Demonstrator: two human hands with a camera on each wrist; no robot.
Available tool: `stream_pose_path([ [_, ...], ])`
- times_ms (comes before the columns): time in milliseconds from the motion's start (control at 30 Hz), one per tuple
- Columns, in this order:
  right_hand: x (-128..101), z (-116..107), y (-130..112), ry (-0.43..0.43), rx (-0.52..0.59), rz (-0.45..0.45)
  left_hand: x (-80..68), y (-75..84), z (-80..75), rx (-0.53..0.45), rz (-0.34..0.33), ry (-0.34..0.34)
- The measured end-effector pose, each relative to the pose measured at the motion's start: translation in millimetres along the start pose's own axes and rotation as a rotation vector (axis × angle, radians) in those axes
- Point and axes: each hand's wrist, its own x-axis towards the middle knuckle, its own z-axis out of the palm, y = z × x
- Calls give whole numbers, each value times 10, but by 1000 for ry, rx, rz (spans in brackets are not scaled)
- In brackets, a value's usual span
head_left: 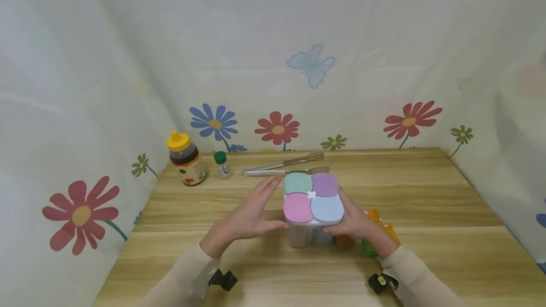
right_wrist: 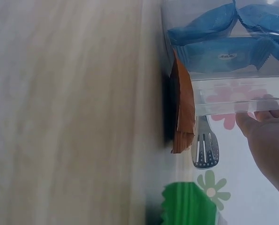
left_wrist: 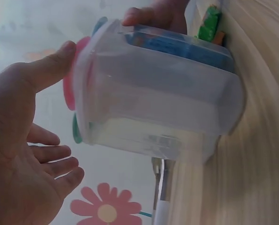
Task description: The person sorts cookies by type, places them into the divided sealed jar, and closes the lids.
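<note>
Your two hands flank one clear plastic container [head_left: 313,212] standing upright near the middle of the desk [head_left: 426,203]. Your left hand [head_left: 251,212] lies at its left side with the fingers straight and spread; the left wrist view shows the thumb [left_wrist: 48,68] touching the pink lid edge while the other fingers stay loose and apart from the wall. Your right hand [head_left: 351,221] is at the container's right side, its fingers wrapped round the wall under the rim. The container carries four lid flaps, one each of green [head_left: 297,183], purple [head_left: 325,184], pink [head_left: 297,207] and pale blue [head_left: 327,207], meeting at a small white hub [head_left: 312,194]. Through the wall in the right wrist view you can see blue wrapped packets [right_wrist: 223,54]; at least two, though the exact count is unclear. Just behind your right hand lie loose packets, one orange [head_left: 379,224] and one green [head_left: 368,248], with a brown one [right_wrist: 181,112] leaning against the container's base. At the back of the desk there is one pair of metal tongs [head_left: 283,166], one small green-capped bottle [head_left: 222,164] and one brown jar with a yellow cap [head_left: 186,158], the two set side by side at the back left. The desk is light wood grain. Pale sheets printed with red, blue and green flowers and one blue butterfly [head_left: 311,65] wall it in on three sides.
</note>
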Motion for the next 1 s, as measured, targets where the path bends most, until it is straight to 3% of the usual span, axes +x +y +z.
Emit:
stream_pose_path([
  [300, 27, 5, -41, 6, -27, 17, -2, -173, 182, -89, -18, -18],
  [467, 39, 9, -56, -1, -4, 10, 27, -190, 252, -132, -32, -33],
  [1000, -2, 16, -31, -8, -11, -4, 150, -192, 427, -286, 33, -33],
])
